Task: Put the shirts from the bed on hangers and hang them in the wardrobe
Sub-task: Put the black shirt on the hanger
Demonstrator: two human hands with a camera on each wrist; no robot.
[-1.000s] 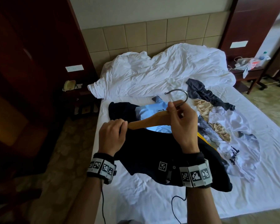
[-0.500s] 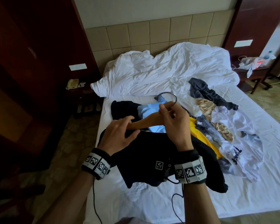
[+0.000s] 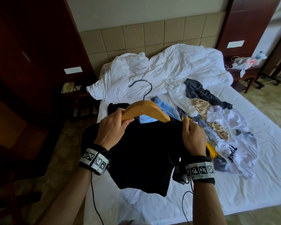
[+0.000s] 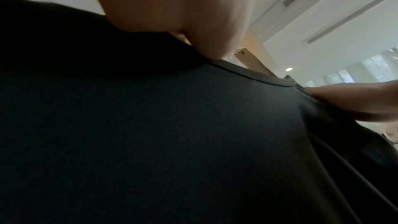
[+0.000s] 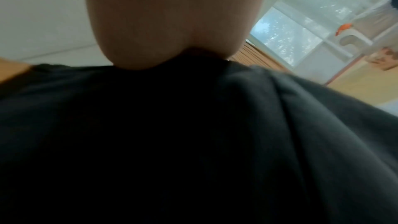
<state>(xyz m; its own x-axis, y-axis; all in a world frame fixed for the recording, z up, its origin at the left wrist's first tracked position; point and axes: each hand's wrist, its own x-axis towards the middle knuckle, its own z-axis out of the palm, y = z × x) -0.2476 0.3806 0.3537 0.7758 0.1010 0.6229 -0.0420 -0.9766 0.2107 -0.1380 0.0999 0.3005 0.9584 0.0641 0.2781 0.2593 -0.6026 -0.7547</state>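
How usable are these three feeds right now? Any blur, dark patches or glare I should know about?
Head view: sharp mid-frame, edges bowed by the wide lens, wardrobe side dark; the black shirt shows no detail, the hanger and both hands, left hand and right hand, are clear. Left wrist: soft, mostly shirt, bright ceiling. Right wrist: blurred, palm and dark shirt fill it, window blown out.

A rumpled white duvet (image 3: 161,73) lies heaped in the upper middle of the frame, below a tan tiled headboard (image 3: 152,34). At left, a beige telephone (image 3: 68,87) sits on a dark nightstand (image 3: 81,101). At upper right, another bedside table (image 3: 243,73) holds plastic bags and a bottle (image 3: 248,61). White switch plates (image 3: 72,70) show on the dark wood panels on both sides.
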